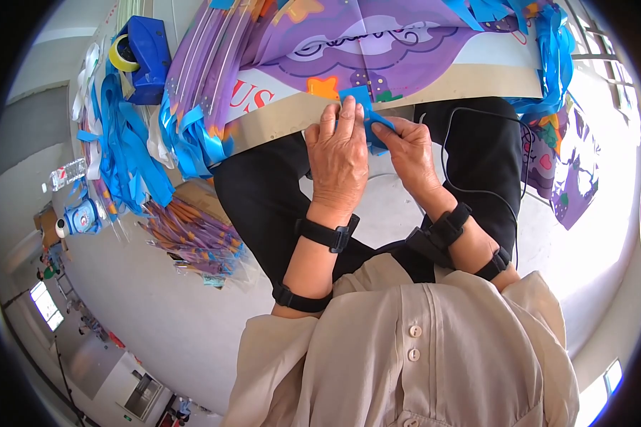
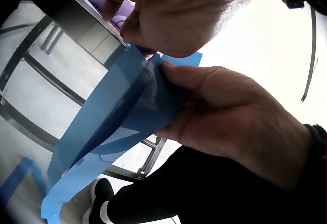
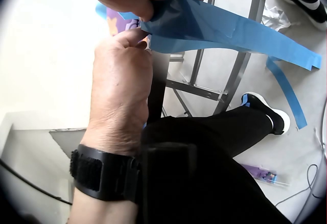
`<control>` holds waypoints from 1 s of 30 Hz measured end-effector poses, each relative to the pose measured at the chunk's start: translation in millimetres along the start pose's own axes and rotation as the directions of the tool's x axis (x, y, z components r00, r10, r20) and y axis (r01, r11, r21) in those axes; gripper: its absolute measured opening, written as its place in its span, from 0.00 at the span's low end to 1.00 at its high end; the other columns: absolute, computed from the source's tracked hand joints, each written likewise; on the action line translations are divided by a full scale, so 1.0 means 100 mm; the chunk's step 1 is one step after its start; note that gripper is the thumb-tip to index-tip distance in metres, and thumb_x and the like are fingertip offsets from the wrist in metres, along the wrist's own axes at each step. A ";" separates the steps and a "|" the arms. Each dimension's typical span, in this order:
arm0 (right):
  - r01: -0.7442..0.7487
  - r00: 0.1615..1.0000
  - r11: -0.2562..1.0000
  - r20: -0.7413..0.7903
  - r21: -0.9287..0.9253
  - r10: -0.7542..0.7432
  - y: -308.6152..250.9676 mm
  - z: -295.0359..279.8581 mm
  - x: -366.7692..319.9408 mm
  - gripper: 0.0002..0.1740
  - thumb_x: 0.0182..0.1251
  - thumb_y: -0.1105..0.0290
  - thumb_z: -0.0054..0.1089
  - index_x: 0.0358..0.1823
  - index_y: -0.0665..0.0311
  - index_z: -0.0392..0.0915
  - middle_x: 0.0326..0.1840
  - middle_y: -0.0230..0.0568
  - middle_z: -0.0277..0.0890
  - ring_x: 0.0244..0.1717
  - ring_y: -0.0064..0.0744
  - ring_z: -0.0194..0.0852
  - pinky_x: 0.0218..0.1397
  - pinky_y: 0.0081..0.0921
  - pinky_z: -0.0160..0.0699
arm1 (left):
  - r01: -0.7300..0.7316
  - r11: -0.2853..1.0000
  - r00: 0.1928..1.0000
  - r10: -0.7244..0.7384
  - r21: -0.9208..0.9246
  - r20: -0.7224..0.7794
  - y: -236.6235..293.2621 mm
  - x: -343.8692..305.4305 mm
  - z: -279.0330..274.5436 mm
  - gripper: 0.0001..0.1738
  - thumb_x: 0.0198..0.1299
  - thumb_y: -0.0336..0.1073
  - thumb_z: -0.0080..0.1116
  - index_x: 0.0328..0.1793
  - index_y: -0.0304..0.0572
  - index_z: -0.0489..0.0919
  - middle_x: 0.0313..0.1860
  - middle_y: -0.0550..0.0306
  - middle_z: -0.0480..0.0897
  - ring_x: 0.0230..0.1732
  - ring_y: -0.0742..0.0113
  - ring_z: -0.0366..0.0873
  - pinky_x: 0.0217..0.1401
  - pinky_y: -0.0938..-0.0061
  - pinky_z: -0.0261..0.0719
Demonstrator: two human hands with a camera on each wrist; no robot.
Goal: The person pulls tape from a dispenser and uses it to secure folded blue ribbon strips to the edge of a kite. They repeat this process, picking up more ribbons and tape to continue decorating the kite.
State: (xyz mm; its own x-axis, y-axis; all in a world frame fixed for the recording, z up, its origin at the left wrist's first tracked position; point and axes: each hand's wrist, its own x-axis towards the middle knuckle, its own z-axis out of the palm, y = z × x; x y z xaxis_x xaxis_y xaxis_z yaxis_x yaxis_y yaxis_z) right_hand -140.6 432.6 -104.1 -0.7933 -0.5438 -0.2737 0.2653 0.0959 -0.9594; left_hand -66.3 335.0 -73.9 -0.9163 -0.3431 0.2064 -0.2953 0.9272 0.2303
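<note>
A glossy blue plastic strip (image 1: pixel 379 132) lies between the two hands at the near edge of the table. My left hand (image 1: pixel 340 149) is back up, its fingers pinching the strip's upper end beside a purple printed sheet (image 1: pixel 377 53). From the right, my right hand (image 1: pixel 414 153) grips the strip, thumb on top and fingers behind it. In the left wrist view the strip (image 2: pixel 117 112) hangs folded lengthwise, its loose end low. The right wrist view shows the left fingertips close to the right thumb, at the strip's edge (image 3: pixel 219 27).
A blue tape dispenser (image 1: pixel 147 60) stands at the table's left, near bunches of blue strips (image 1: pixel 121 142). More strips (image 1: pixel 555 67) hang at the right end. Bundled purple pieces (image 1: pixel 192 235) lie lower left. A black cable (image 1: pixel 445 149) crosses the right thigh.
</note>
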 end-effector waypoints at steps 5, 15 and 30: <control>-0.001 1.000 1.000 0.003 0.014 0.001 -0.01 0.00 0.00 0.08 0.61 0.74 0.58 0.33 0.75 0.78 0.20 0.28 0.69 0.26 0.15 0.58 0.28 0.21 0.63 | -0.007 1.000 1.000 0.007 0.001 -0.007 0.00 0.00 0.02 0.22 0.50 0.24 0.52 0.55 0.33 0.76 0.59 0.55 0.74 0.60 0.58 0.67 0.56 0.67 0.64; 0.104 0.993 0.957 -0.031 -0.271 -0.116 -0.09 -0.03 -0.05 0.05 0.55 0.77 0.59 0.32 0.72 0.78 0.32 0.39 0.78 0.30 0.29 0.72 0.32 0.25 0.68 | -0.011 1.000 1.000 0.011 -0.012 -0.001 0.00 0.01 0.01 0.23 0.48 0.23 0.53 0.55 0.32 0.75 0.59 0.54 0.74 0.60 0.58 0.68 0.56 0.67 0.64; 0.639 0.748 0.196 0.540 -0.744 -0.386 -0.37 -0.07 -0.14 0.09 0.42 0.76 0.53 0.26 0.73 0.76 0.59 0.50 0.67 0.59 0.46 0.62 0.58 0.38 0.62 | -0.028 0.986 0.995 0.011 -0.166 -0.100 -0.08 0.12 -0.02 0.22 0.45 0.18 0.52 0.51 0.35 0.75 0.49 0.52 0.79 0.55 0.55 0.72 0.56 0.64 0.65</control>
State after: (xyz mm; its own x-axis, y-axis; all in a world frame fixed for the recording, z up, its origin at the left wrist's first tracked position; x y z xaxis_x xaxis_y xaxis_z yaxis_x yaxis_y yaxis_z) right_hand -143.2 442.2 -64.9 -0.3995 -0.8941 0.2024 -0.8625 0.2918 -0.4134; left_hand -73.9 323.5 -71.0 -0.8881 -0.3458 0.3027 -0.2209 0.8988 0.3787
